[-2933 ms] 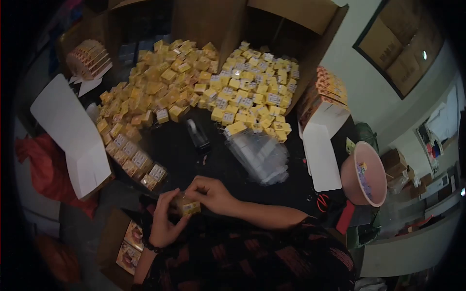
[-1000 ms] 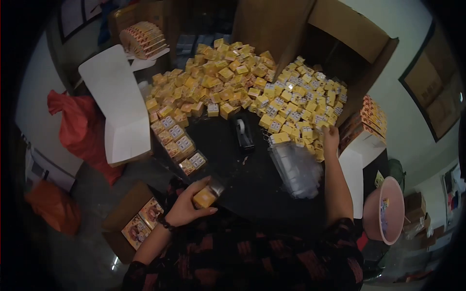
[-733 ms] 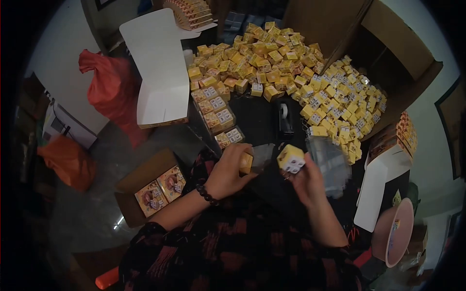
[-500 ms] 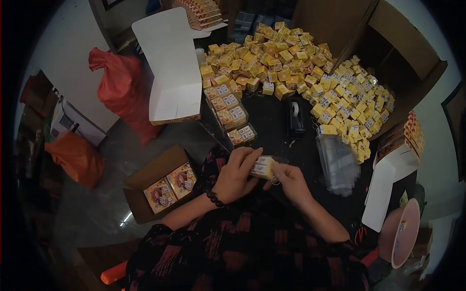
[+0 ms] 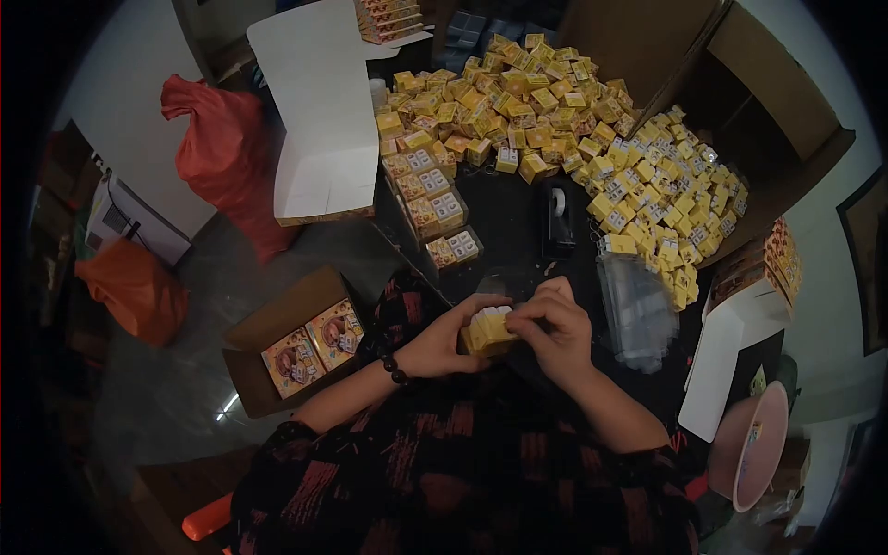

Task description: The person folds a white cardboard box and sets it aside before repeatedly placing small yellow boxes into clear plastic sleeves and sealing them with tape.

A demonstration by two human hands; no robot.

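My left hand (image 5: 442, 344) is wrapped round a small group of yellow boxes (image 5: 490, 332) with white tops, held low over the dark table. The fingers of my right hand (image 5: 558, 331) pinch at the boxes' upper right edge. Just beyond my hands lies a clear plastic piece (image 5: 490, 283), partly hidden. Packed sets of yellow and white boxes (image 5: 454, 248) stand in a row to the upper left of my hands. A black tape dispenser (image 5: 558, 222) is ahead of my right hand.
Heaps of yellow boxes (image 5: 518, 102) cover the table's back. Clear plastic bags (image 5: 636, 314) lie at right. An open white box (image 5: 326, 176) stands at left, above a carton (image 5: 250, 377) with two printed boxes. A pink basin (image 5: 751, 449) sits lower right.
The boxes have been turned so that their yellow sides and white tops show. My right hand has shifted up to their top edge, and the view has moved slightly.
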